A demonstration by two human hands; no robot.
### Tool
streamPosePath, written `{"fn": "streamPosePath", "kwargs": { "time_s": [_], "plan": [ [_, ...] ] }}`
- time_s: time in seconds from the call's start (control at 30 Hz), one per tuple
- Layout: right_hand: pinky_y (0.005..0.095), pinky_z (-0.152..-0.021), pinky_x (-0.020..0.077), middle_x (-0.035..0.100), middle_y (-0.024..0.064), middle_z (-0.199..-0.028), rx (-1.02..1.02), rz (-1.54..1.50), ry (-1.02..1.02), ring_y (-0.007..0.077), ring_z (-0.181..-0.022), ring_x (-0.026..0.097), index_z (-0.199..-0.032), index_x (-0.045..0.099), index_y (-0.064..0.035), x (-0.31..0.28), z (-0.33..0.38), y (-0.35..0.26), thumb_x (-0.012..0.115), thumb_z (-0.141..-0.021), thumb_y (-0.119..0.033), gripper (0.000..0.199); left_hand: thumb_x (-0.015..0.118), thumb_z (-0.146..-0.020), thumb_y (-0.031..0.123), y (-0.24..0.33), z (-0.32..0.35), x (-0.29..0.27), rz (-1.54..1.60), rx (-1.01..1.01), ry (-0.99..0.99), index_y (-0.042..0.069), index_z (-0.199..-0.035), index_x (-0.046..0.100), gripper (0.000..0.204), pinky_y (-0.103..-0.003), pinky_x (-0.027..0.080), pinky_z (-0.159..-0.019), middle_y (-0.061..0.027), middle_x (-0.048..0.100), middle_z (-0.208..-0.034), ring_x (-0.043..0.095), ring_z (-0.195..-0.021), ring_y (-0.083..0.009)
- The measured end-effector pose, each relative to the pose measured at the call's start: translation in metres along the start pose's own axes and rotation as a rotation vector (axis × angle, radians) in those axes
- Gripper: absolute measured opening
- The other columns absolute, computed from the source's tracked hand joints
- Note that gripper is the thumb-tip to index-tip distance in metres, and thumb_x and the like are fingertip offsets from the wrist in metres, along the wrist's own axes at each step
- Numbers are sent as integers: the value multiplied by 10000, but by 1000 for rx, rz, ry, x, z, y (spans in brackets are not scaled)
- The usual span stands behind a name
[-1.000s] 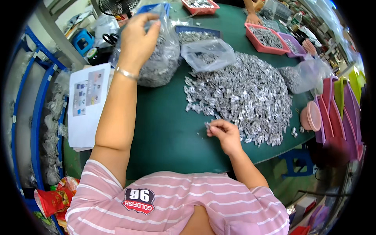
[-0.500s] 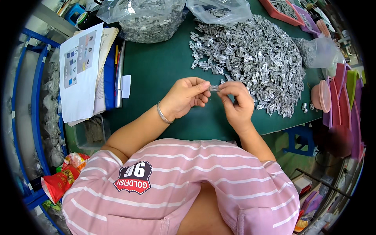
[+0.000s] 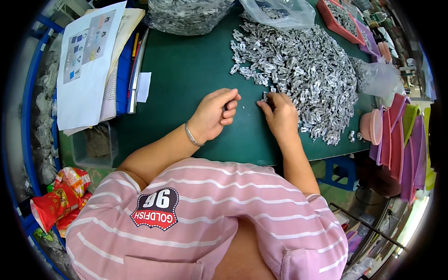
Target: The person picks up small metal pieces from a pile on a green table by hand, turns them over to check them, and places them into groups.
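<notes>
My left hand (image 3: 217, 114), a metal bangle (image 3: 192, 134) at its wrist, hovers over the green tabletop with its fingers curled in. Something dark shows between the fingers, too hidden to name. My right hand (image 3: 283, 115) is at the left edge of a big heap of small grey metal parts (image 3: 317, 74). Its fingers are bent, with thumb and forefinger apart beside a loose part at the heap's edge. The parts look like flat, curved links.
Clear bags of similar parts (image 3: 189, 16) stand at the back. Papers (image 3: 88, 70) and a blue folder lie left. A pink cup (image 3: 371, 127) and upright coloured trays (image 3: 401, 140) are at the right. A red tray (image 3: 338, 21) holds more parts at the far right.
My hands have parted; before, they met at a small metal part held between their fingertips. That part no longer shows there. The left fingers have curled in, and the view has shifted slightly.
</notes>
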State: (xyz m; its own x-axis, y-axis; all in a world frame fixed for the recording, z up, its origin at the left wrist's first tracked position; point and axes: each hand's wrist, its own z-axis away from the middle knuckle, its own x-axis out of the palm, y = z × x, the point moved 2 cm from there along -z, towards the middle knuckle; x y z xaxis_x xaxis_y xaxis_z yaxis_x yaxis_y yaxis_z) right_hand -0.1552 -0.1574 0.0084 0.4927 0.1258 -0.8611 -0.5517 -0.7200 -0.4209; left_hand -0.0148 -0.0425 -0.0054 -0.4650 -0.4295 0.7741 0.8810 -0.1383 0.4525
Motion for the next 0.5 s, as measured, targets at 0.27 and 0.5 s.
{"fn": "streamPosePath", "kwargs": {
  "time_s": [0.27, 0.5],
  "plan": [
    [241, -568, 471, 618, 102, -789, 224, -504, -65, 133, -646, 611, -880, 619, 19, -1, 10, 2, 630, -761, 9, 120, 586, -858, 161, -10, 0, -5, -224, 118, -7, 25, -900, 531, 153, -163, 313, -417, 4, 489, -692, 390, -514, -31],
    [213, -625, 497, 635, 105, -898, -205, -539, 65, 142, -765, 624, -896, 608, 24, -3, 17, -26, 603, -776, 68, 128, 630, -825, 128, -10, 9, 0, -420, 193, -27, -10, -896, 580, 163, -167, 381, -440, -39, 581, -714, 484, -531, -49]
  ]
}}
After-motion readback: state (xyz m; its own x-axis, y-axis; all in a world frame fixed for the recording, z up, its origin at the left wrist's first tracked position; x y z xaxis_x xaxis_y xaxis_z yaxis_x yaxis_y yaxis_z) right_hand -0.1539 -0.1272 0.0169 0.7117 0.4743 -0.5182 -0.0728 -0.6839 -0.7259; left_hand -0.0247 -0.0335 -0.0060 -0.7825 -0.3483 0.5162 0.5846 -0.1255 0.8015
